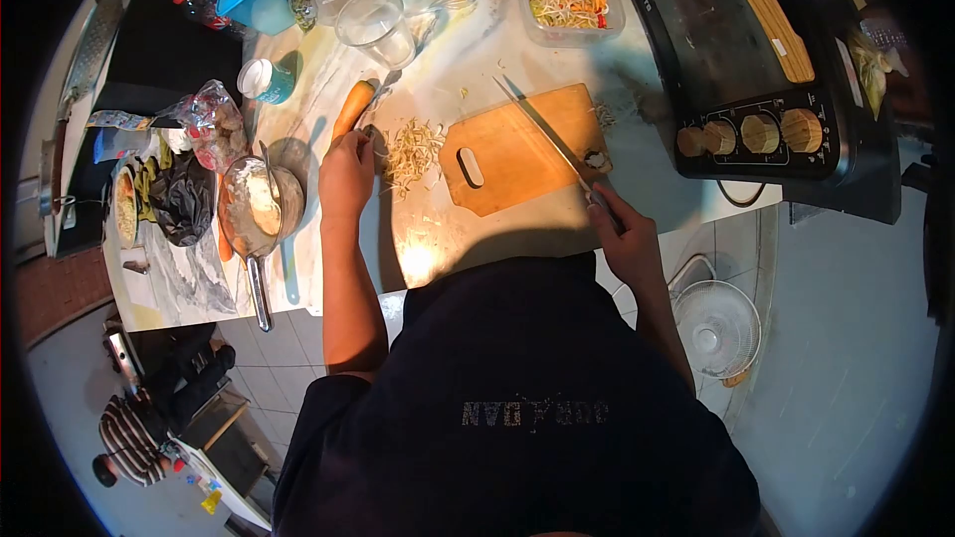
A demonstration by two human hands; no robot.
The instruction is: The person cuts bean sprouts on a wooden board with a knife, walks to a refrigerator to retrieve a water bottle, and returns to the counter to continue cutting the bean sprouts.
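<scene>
My left hand [347, 175] is closed around the lower end of an orange carrot [353, 109], whose thick end points away from me. Right beside it on the counter lies a loose pile of bean sprouts [412, 155]. In my right hand [627, 239] is the handle of a long kitchen knife [549, 132]. Its blade slants across the wooden cutting board [517, 171], with the tip past the board's far edge. The board has a slot handle on its left side and a dark worn patch near its right corner.
A clear tub [569, 35] of shredded carrot and sprouts stands at the back. Left are a plastic cup [376, 32], a white-lidded jar [267, 82] and a sieve [261, 204] over a bowl. A black oven [766, 70] borders the right; a fan [714, 328] stands below.
</scene>
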